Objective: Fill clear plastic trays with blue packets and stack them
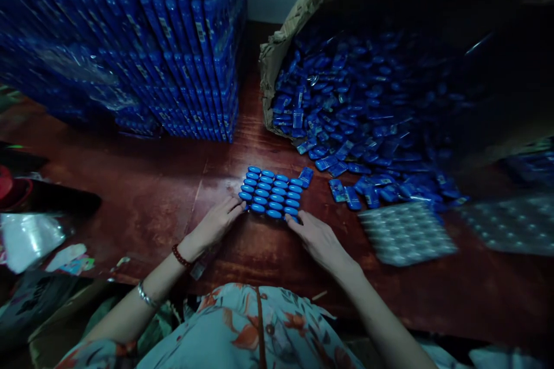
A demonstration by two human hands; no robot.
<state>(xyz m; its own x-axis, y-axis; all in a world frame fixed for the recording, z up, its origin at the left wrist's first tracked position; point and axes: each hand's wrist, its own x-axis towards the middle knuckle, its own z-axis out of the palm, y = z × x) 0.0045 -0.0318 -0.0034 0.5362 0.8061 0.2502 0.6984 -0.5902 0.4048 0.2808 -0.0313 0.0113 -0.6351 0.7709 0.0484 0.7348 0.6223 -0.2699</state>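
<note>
Small blue plastic cases (pixel 275 198) stand on end, packed in four columns with their rounded tops facing up. At the near left corner of this block, the fingers of my left hand (pixel 220 220) press against the outer cases. The fingertips of my right hand (pixel 318 237) meet the near right corner, so the block sits between both hands. Beyond the right side, one loose case (pixel 306 176) lies flat against the block's far corner. Exactly what the cases contain I cannot tell.
A torn cardboard box (pixel 269 78) on its side spills many blue cases (pixel 346 127) onto the red-brown table (pixel 160 184). Tall stacks of wrapped blue packs (pixel 173 63) rise at back left. Dimpled clear plastic trays (pixel 407 234) lie right; a dark cylinder (pixel 52 196) lies left.
</note>
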